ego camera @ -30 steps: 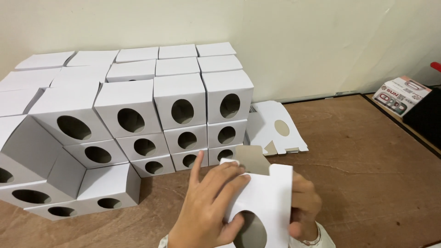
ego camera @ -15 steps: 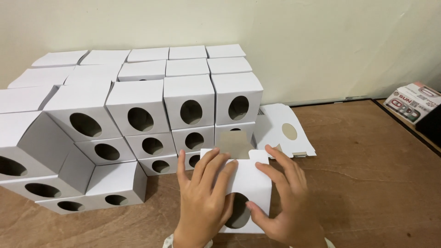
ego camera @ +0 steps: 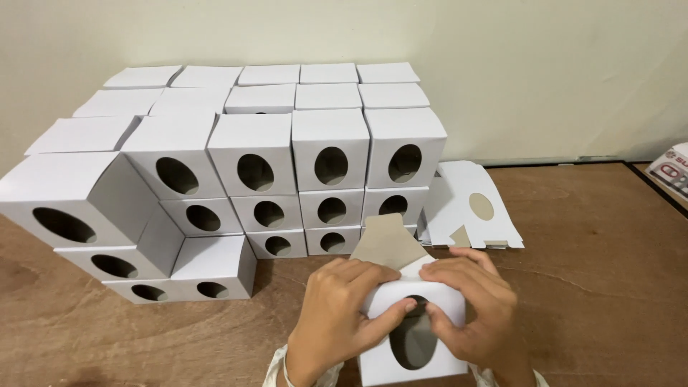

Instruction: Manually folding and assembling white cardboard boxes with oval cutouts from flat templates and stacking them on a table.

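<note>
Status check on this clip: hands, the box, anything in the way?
Left hand and right hand both grip white box, thumbs at its oval hole. Brown flap up. Stacked boxes behind, apart; nothing blocking.

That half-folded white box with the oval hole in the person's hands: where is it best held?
Probably by its two side walls, one hand from each side, as the left hand and right hand do now. The box is thin card with an oval hole in front, so pressing there could dent it. The brown flap on top stands open and is best left free.
</note>
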